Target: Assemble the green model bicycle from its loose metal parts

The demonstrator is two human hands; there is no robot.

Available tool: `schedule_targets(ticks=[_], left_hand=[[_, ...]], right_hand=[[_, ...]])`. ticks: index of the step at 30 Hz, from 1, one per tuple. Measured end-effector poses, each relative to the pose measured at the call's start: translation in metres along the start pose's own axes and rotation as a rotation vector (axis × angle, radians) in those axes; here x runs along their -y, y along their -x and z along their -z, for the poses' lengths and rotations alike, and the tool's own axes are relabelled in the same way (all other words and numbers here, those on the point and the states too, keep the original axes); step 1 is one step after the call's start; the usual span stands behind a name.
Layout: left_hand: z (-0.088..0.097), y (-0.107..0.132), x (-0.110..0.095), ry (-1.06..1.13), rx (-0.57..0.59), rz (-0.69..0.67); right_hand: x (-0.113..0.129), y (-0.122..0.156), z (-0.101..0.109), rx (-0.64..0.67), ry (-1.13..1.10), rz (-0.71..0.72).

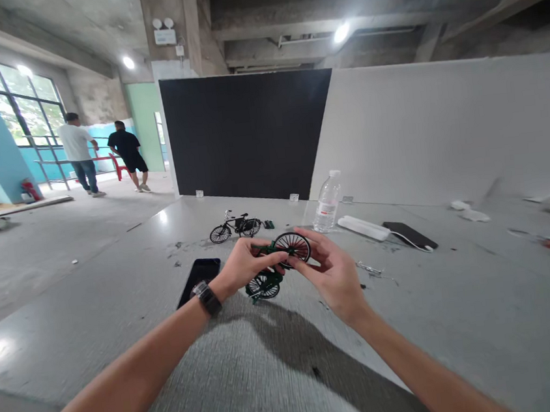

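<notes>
Held up just above the table is a green model bicycle (263, 284), tilted, with one black spoked wheel (293, 248) raised toward the upper right. My left hand (244, 265) is closed on its frame, thumb reaching toward that wheel's hub. At the wheel's right side, my right hand (328, 269) pinches near the hub with thumb and fingers. Part of the frame is hidden behind my fingers. Beyond my hands, a black model bicycle (235, 226) stands upright on the table, with a small green piece (268, 224) beside it.
A dark phone (198, 276) lies by my left wrist. Farther right are a clear water bottle (328, 201), a white bar-shaped device (364, 228) with a cable, a black slab (410, 235) and small metal parts (373, 269). A dark panel (248, 137) borders the back. Two people stand far left.
</notes>
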State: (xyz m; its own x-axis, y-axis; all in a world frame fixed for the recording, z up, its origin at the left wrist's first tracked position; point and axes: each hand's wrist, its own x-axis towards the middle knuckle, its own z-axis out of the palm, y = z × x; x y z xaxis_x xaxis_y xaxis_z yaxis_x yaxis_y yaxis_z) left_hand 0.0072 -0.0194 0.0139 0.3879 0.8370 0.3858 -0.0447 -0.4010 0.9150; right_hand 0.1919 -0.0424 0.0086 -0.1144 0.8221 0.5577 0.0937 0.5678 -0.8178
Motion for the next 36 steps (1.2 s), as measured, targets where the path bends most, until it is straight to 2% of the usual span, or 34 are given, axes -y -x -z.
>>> schedule_targets(ticks=[3,6,7,9,11,12,14,15,17,21,24,26,32,36], left_hand=[[0.0,-0.001,0.003,0.009,-0.014,0.009],[0.0,-0.001,0.006,-0.006,-0.049,0.025],[0.0,-0.002,0.006,-0.013,-0.061,0.031],[0.0,-0.002,0.005,-0.021,-0.08,0.04],[0.0,-0.003,0.004,-0.017,-0.094,0.052],[0.0,-0.003,0.004,-0.014,-0.105,0.059],[0.0,-0.003,0.005,-0.004,-0.132,0.078],[0.0,-0.002,0.005,0.003,-0.142,0.087],[0.001,-0.002,0.006,0.026,-0.152,0.095],[0.001,-0.001,0.005,0.043,-0.158,0.098],[0.001,0.0,0.002,0.047,-0.168,0.112],[0.0,0.0,0.001,0.05,-0.164,0.115],[0.001,0.0,0.001,0.048,-0.156,0.111],[0.001,0.0,0.004,0.044,-0.16,0.09]], right_hand=[[0.002,-0.001,0.0,0.036,0.03,0.005],[-0.001,-0.016,0.02,0.044,0.123,0.029],[-0.004,-0.023,0.034,0.021,0.183,0.05],[-0.014,-0.038,0.071,-0.009,0.472,0.067],[-0.025,-0.05,0.114,0.07,0.816,0.033],[-0.031,-0.053,0.133,0.103,0.945,-0.03],[-0.042,-0.055,0.161,0.178,1.037,-0.14],[-0.046,-0.054,0.168,0.211,1.037,-0.162],[-0.053,-0.05,0.168,0.286,0.979,-0.162],[-0.066,-0.046,0.138,0.409,0.914,-0.109],[-0.074,-0.052,0.124,0.399,0.972,-0.122],[-0.077,-0.057,0.124,0.4,0.995,-0.152],[-0.081,-0.063,0.137,0.583,0.95,-0.234],[-0.081,-0.059,0.137,0.615,0.961,-0.242]])
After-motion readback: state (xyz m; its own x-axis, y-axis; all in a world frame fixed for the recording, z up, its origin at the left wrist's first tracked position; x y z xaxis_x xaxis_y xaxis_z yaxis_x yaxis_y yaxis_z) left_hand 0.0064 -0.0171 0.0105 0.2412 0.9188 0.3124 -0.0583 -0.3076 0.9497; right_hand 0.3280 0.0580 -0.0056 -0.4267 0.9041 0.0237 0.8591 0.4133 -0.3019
